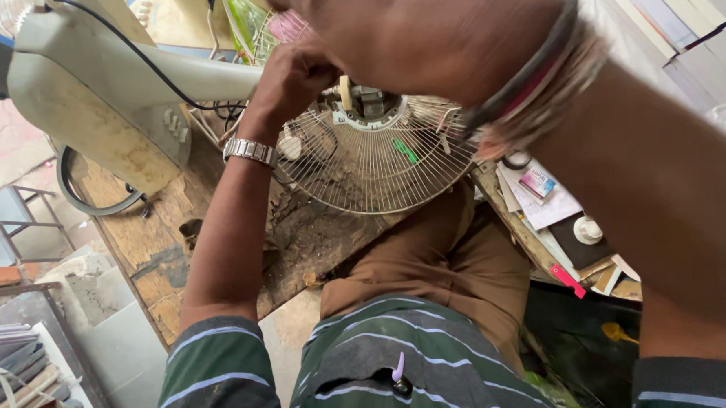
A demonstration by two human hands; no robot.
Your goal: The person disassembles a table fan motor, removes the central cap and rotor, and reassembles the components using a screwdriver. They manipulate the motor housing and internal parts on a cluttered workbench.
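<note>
A wire fan guard (378, 167) lies flat on a worn wooden bench (157, 246), with the fan motor (367, 106) at its far rim. My left hand (292, 81), a metal watch (249, 151) on its wrist, has its fingers curled tight against the guard's rim beside the motor; what they pinch is hidden. My right hand (421, 30) looms blurred and close to the camera above the motor, with thread bands (537, 82) on the wrist. Its fingers are out of sight.
A grey fan body (88, 85) with a black cable (144, 58) lies at the back left. Papers, a small box (537, 182), a white round cap (587, 230) and a pink marker (567, 281) crowd the right. Stacked books (673, 15) fill the top right.
</note>
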